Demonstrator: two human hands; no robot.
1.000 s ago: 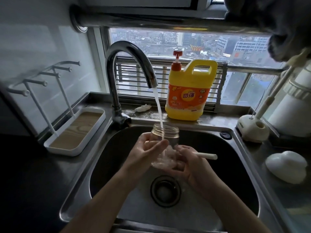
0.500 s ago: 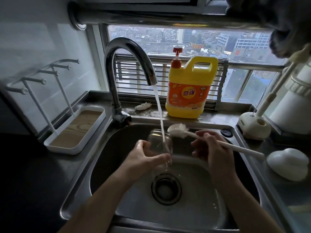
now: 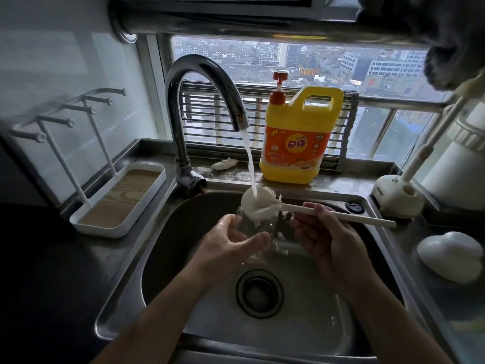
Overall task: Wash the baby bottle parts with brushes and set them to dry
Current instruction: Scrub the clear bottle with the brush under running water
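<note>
Over the steel sink (image 3: 168,232) my left hand (image 3: 231,245) grips a clear glass baby bottle (image 3: 273,232), tipped on its side, its outline hard to make out. My right hand (image 3: 328,237) pinches the long white handle of a bottle brush (image 3: 259,206). The brush's round sponge head sits just above the bottle, directly under the water stream running from the curved chrome tap (image 3: 199,74).
A yellow dish-soap jug (image 3: 299,143) stands on the ledge behind the sink. A white drying rack (image 3: 118,200) with pegs is at the left. At the right are a white brush stand (image 3: 396,195) and a white lid-like piece (image 3: 451,256). The drain (image 3: 259,292) lies below my hands.
My right hand pulled the brush out of the bottle and raised its head under the stream. The left hand lowered and tipped the bottle away from the water.
</note>
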